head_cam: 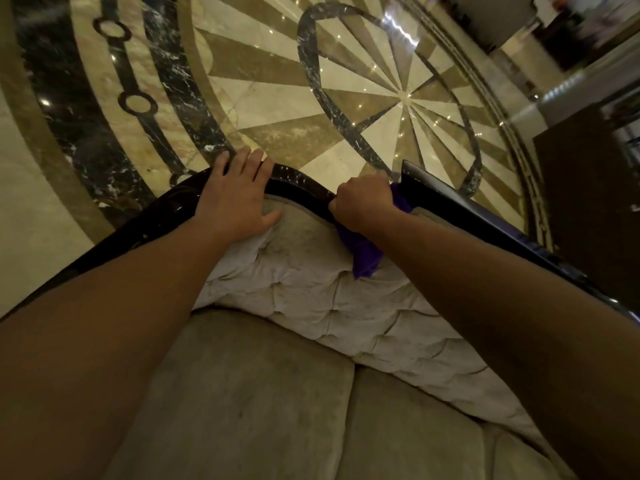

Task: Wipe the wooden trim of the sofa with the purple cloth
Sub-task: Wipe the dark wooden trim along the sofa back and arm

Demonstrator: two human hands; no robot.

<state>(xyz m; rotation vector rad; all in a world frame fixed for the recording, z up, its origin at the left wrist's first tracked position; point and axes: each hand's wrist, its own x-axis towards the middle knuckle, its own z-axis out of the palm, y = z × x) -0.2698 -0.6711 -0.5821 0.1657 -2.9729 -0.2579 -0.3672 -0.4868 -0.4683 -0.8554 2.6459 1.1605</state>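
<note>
The sofa's dark glossy wooden trim (298,185) curves along the top of the tufted beige backrest (311,271). My left hand (235,195) lies flat over the trim, fingers reaching over its far edge and thumb on the upholstery. My right hand (363,199) grips the purple cloth (363,251) and presses it against the trim near a dip in the curve. One end of the cloth hangs down over the backrest below my wrist, and a small bit shows to the right of my fist.
Beige seat cushions (277,410) fill the foreground below my arms. Behind the sofa spreads a polished marble floor (346,98) with a sunburst inlay. Dark wooden furniture (588,185) stands at the right edge.
</note>
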